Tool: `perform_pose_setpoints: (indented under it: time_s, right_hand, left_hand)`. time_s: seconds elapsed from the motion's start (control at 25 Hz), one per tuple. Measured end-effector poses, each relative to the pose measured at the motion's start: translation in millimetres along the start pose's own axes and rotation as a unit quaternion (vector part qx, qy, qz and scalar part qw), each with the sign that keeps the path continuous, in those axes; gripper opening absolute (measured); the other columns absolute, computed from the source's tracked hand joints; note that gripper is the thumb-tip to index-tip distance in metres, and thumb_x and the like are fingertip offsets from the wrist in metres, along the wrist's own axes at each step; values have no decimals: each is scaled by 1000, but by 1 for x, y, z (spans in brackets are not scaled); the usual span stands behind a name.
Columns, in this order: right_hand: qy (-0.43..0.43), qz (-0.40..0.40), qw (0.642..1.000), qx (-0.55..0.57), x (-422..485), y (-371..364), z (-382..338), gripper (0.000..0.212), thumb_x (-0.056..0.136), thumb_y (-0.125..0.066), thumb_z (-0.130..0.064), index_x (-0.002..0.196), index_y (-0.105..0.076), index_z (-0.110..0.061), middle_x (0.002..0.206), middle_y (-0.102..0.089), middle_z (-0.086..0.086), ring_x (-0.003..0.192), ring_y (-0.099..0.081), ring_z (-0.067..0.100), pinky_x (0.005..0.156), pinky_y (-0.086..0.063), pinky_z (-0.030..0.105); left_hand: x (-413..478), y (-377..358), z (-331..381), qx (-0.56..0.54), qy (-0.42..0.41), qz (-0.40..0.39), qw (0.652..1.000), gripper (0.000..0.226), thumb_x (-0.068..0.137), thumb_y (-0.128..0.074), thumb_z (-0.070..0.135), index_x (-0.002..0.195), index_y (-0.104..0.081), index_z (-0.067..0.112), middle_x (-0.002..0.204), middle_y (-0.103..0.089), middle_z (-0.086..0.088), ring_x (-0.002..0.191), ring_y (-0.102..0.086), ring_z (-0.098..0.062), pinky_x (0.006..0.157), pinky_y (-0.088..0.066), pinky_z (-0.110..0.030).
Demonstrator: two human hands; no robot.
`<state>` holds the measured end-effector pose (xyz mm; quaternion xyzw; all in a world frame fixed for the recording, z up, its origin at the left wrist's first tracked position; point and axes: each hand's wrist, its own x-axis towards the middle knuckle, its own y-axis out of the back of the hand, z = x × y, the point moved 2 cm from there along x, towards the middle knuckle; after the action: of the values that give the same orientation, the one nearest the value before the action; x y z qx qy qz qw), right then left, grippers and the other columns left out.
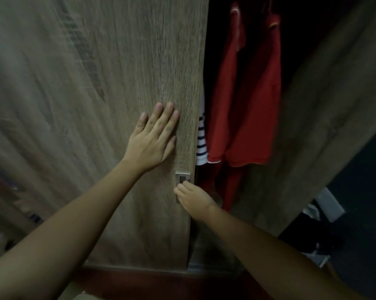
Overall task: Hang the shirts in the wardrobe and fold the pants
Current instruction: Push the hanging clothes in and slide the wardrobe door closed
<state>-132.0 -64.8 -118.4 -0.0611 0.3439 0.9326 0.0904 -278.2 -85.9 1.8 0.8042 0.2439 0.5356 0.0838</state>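
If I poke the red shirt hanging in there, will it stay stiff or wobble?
Probably wobble: the red shirt hangs in soft folds, so it looks floppy. It likely feels light, being thin cloth, and should swing.

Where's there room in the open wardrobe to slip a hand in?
Dark gap between the red shirts and the right wooden panel is free. Crowded at the door edge: striped garment against the shirts, right hand on the handle.

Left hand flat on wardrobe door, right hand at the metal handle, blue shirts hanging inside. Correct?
No. The hanging shirts are red, not blue; the head view shows it. Rest holds: left hand flat on the wardrobe door, right hand at the metal handle.
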Motion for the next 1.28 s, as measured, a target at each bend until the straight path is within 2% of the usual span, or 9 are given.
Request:
perform_pose_setpoints:
  time_s: [0.16, 0.36, 0.72, 0.96, 1.16, 1.28]
  right_hand:
    - [-18, -38, 999, -8, -66, -37, 12, 43, 96, -36, -27, 131, -49, -7, 129, -49, 8, 119, -45, 25, 109, -29, 38]
    - [-45, -92, 995, 13, -127, -72, 28, 47, 91, -49, -32, 129, -52, -6, 131, -49, 11, 121, -44, 28, 110, -28, 42]
    - [-82, -140, 987, -2, -213, -117, 40, 48, 96, -37, -32, 134, -45, -5, 128, -45, 9, 118, -42, 28, 110, -25, 40]
    - [-97, -153, 983, 19, -250, -132, 51, 43, 97, -36, -29, 132, -47, -6, 121, -47, 9, 113, -43, 27, 107, -27, 39]
    - [-89, -156, 984, 17, -255, -132, 54, 43, 97, -37, -29, 133, -47, -8, 130, -45, 9, 120, -40, 27, 110, -25, 39]
    - [-90, -160, 983, 19, -257, -129, 56, 46, 98, -36, -28, 137, -42, -6, 135, -41, 11, 124, -37, 28, 112, -22, 40]
  left_hand:
    - [36, -10, 66, -11, -19, 32, 999, 64, 97, -34, 35, 150, -7, 11, 158, 14, -3, 145, 7, -18, 115, 7, -35]
    - [72, -16, 134, -35, -19, 51, 998, 64, 96, -36, 35, 149, -10, 11, 157, 14, -4, 145, 8, -18, 115, 5, -36]
    - [119, -23, 229, -54, -16, 56, 997, 61, 97, -33, 34, 149, -13, 11, 157, 16, -4, 145, 10, -17, 112, -1, -39]
    - [140, -25, 267, -52, -17, 43, 998, 64, 96, -36, 34, 149, -10, 11, 155, 22, -3, 144, 15, -17, 111, 0, -40]
    - [142, -23, 277, -53, 5, 14, 998, 66, 95, -37, 30, 149, -3, 11, 154, 26, -3, 142, 21, -18, 113, 11, -39]
    - [145, -17, 276, -49, 7, -14, 999, 65, 95, -38, 28, 149, -6, 11, 157, 14, -4, 143, 16, -19, 114, 7, -40]
